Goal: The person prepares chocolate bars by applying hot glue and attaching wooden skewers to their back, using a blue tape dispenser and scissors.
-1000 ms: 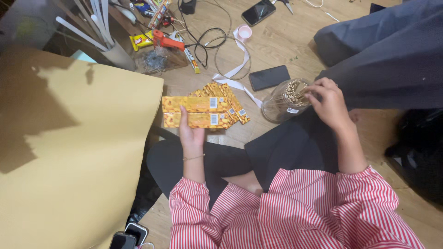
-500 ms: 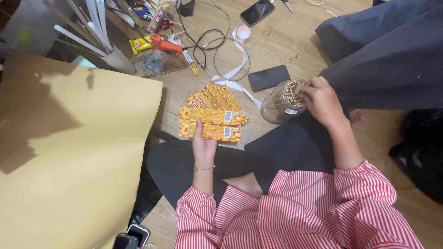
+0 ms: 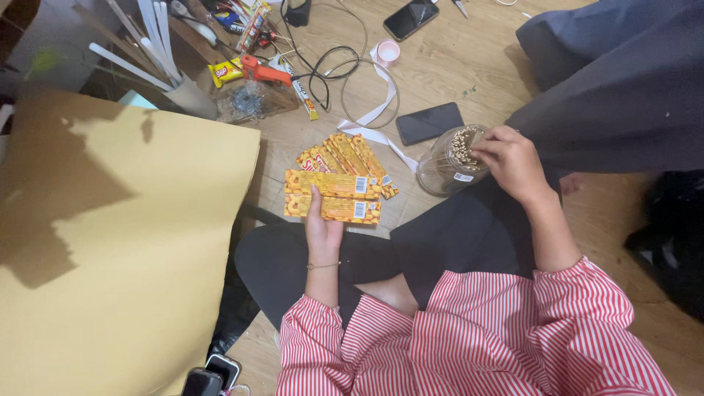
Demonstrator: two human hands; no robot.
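Several long, flat orange snack packets [image 3: 334, 183] are lying fanned out on the wooden floor [image 3: 469, 81] in front of the person's crossed legs, and the left hand [image 3: 321, 224] is resting on the two nearest ones, fingers [image 3: 314, 199] stretched out flat and pressing down rather than gripping anything. These packets are looking light, thin and glossy, so they are likely sliding easily over one another; pinching them along a long edge or at a short end seems the safest hold, since the wrapping is probably crinkling and the contents inside may be snapping if bent.

The right hand [image 3: 510, 161] is reaching to the mouth of a clear jar [image 3: 444, 165] tipped on its side just right of the packets, its fingers curled in around thin pale sticks [image 3: 463, 143] packed inside; whether they are actually pinching one I cannot tell. The jar is looking rigid and smooth, glass or hard plastic, apt to be rolling if left unsteadied, and best held round its body.

Near the jar a dark phone [image 3: 429, 122] is lying flat, with a white ribbon [image 3: 378, 117] looping past it. A big sheet of tan card [image 3: 110, 242], matte and stiff, is covering the left side. Black cables [image 3: 334, 70] are coiling further back
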